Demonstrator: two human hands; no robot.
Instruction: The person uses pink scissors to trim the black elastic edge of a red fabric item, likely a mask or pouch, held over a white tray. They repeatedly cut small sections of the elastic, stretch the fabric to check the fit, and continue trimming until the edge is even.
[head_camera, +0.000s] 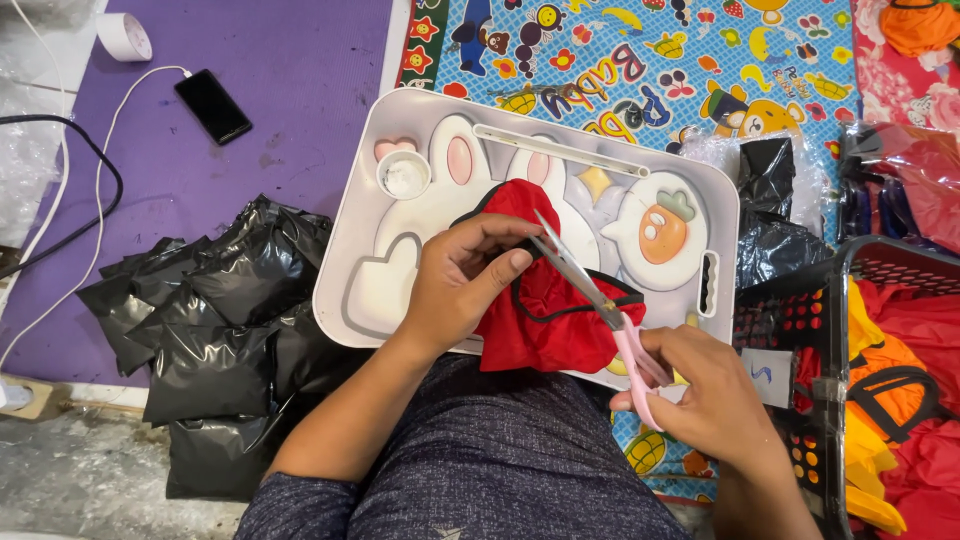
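One red garment (545, 325) on the white tray (350, 290): left hand (465, 285) pinches it, right hand (705, 390) grips one pair of pink scissors (600, 305).

Bare forearms, bare hands; dark blue-grey mottled fabric over lap.

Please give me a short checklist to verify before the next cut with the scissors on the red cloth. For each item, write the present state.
1. Left hand grips the red cloth piece with black trim: ok.
2. Right hand holds the pink-handled scissors by the handles: ok.
3. Scissor blades are open at the cloth: cannot tell; they look nearly closed.
4. Left fingertips are away from the blade tip: not ok; the thumb lies right beside it.
5. Cloth rests over the white plastic tray with rabbit shapes: ok.
6. Small white cup on the tray stands apart from the cloth: ok.
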